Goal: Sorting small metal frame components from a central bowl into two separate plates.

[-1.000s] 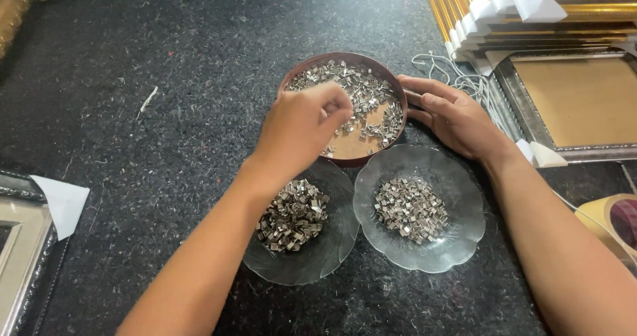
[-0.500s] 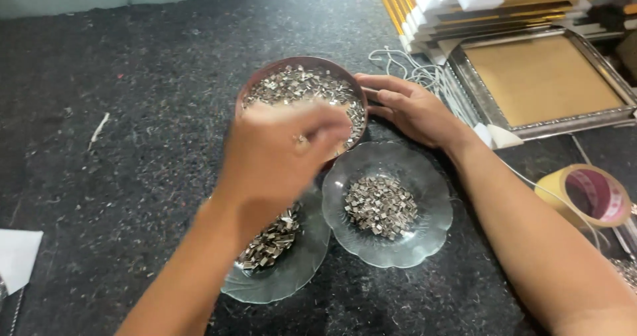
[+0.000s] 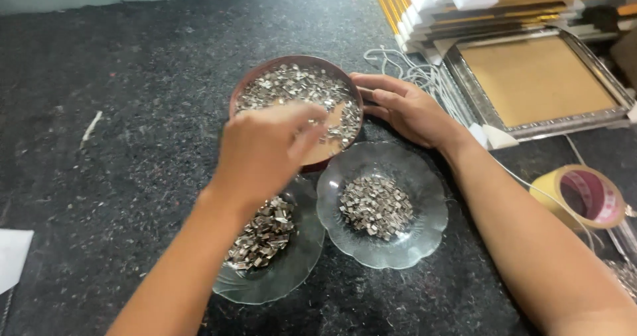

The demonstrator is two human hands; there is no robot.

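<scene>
one brown bowl (image 3: 265, 77) and two glass plates (image 3: 424, 236) held metal bits; left hand (image 3: 265, 151) fingers pinched together, right hand (image 3: 405, 107) fingers apart on the bowl.

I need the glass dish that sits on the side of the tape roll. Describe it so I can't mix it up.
On the dark speckled worktop, find the round brown bowl of metal clips. Two clear scalloped glass dishes lie just below it. Yours is the right glass dish, fully in view and nearer the tape roll; the left glass dish lies partly under the forearm.
</scene>
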